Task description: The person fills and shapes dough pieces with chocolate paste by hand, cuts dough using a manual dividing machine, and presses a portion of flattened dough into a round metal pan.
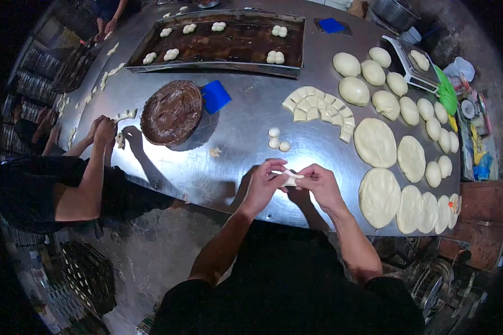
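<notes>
Between my two hands, just over the near edge of the metal table, I hold a small piece of dough (290, 178). My left hand (264, 184) pinches one end with thumb and fingers. The other end sits in the fingers of my right hand (321, 187). Just beyond them lie three small dough balls (274, 142) in a tight cluster. Farther off to the right, a fan of cut dough pieces (318, 106) rests on the table. Flattened dough rounds (379, 198) lie to the right of my right hand.
A dark baking tray (218, 67) with clustered dough balls stands at the back. Left of centre are a round pan of brown filling (172, 113) and a blue scraper (215, 96). Larger dough balls (354, 91) and a scale (413, 64) are at right. A co-worker's hands (101, 131) handle dough at left.
</notes>
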{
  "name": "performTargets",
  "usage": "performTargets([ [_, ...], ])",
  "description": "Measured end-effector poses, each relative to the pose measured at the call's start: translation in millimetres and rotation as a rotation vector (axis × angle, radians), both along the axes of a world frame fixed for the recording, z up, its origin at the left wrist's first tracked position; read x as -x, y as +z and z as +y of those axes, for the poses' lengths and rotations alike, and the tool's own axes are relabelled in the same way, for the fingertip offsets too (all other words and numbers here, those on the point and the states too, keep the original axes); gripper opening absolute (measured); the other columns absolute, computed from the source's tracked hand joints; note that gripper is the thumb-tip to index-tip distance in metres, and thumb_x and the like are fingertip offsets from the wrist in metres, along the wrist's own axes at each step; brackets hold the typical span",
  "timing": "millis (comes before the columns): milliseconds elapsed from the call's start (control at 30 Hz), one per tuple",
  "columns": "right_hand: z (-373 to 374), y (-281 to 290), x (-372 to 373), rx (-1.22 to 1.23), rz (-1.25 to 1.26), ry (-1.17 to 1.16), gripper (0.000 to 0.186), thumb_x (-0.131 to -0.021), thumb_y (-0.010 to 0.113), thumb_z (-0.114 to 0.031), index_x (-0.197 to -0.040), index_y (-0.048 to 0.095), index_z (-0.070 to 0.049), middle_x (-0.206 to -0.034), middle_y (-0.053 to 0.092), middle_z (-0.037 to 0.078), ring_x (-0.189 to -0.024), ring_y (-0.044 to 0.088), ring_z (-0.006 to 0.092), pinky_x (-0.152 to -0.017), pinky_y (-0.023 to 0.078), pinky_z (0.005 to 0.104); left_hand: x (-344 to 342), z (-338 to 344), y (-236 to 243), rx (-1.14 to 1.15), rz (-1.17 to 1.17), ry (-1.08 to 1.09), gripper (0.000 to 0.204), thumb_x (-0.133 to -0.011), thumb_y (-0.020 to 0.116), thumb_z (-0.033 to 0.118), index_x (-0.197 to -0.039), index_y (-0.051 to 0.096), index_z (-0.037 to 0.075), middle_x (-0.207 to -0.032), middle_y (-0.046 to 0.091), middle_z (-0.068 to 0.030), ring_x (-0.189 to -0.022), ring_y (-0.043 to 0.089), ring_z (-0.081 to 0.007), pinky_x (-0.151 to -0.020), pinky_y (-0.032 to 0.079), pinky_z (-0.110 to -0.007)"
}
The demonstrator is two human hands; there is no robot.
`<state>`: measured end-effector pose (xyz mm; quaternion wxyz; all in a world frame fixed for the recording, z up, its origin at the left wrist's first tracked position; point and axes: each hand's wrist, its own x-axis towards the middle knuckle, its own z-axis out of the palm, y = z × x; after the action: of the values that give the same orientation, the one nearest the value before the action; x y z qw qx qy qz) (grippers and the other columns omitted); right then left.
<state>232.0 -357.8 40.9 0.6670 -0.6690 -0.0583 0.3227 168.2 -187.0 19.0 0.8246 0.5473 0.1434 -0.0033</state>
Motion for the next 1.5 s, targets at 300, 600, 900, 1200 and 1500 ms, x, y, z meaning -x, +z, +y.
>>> performTargets([
  [300,55.8,2.9,24.5,-0.532,0.494,-0.323,0.049,-0.094,0.053,-0.013,-0.140,0.036,-0.007,-0.114,0.058,0.013,-0.101,0.058,0.0230,-0.086,0.050,0.0389,30.1,-5.8,-11.0,-0.306,-0.016,0.098,0.038,-0.099,0.045,0.019,-0.132,0.049,0.001,-0.118,0.058,-0.0129,-0.106,0.057,-0.0208,-0.092,0.045,-0.031],
  [600,250.7,3.5,-48.8,0.278,-0.778,0.437,0.046,-0.084,0.053,0.001,-0.129,0.046,-0.004,-0.091,0.062,0.013,-0.083,0.061,0.0302,-0.077,0.049,0.0365,96.6,97.1,-2.9,-0.743,0.070,0.418,0.043,-0.089,0.060,0.008,-0.131,0.051,0.005,-0.139,0.046,-0.0139,-0.127,0.047,-0.0227,-0.094,0.049,-0.031],
  [900,380.3,-30.3,-125.7,0.260,-1.846,1.343,0.025,-0.080,0.054,-0.005,-0.105,0.054,-0.005,-0.084,0.066,0.016,-0.082,0.065,0.0321,-0.075,0.050,0.0421,173.6,184.7,-41.9,-0.615,0.238,0.679,0.025,-0.094,0.058,0.014,-0.117,0.061,0.004,-0.106,0.065,-0.0099,-0.089,0.061,-0.0120,-0.078,0.051,-0.026],
  [1200,381.9,-15.1,-114.4,0.477,-0.620,1.249,0.033,-0.080,0.047,0.000,-0.111,0.056,-0.003,-0.092,0.065,0.016,-0.081,0.066,0.0228,-0.061,0.052,0.0413,117.4,177.4,-32.6,-0.220,0.147,0.551,0.028,-0.096,0.054,0.015,-0.121,0.058,0.002,-0.115,0.063,-0.0102,-0.101,0.060,-0.0149,-0.085,0.050,-0.029],
  [1500,197.9,8.4,-36.3,-0.202,0.641,0.435,0.041,-0.081,0.044,0.009,-0.121,0.054,0.007,-0.108,0.062,0.017,-0.095,0.064,0.0251,-0.085,0.056,0.0395,49.4,109.9,-9.2,0.281,0.070,0.604,0.017,-0.095,0.053,0.010,-0.109,0.055,0.000,-0.106,0.058,-0.0077,-0.097,0.058,-0.0176,-0.087,0.052,-0.035],
])
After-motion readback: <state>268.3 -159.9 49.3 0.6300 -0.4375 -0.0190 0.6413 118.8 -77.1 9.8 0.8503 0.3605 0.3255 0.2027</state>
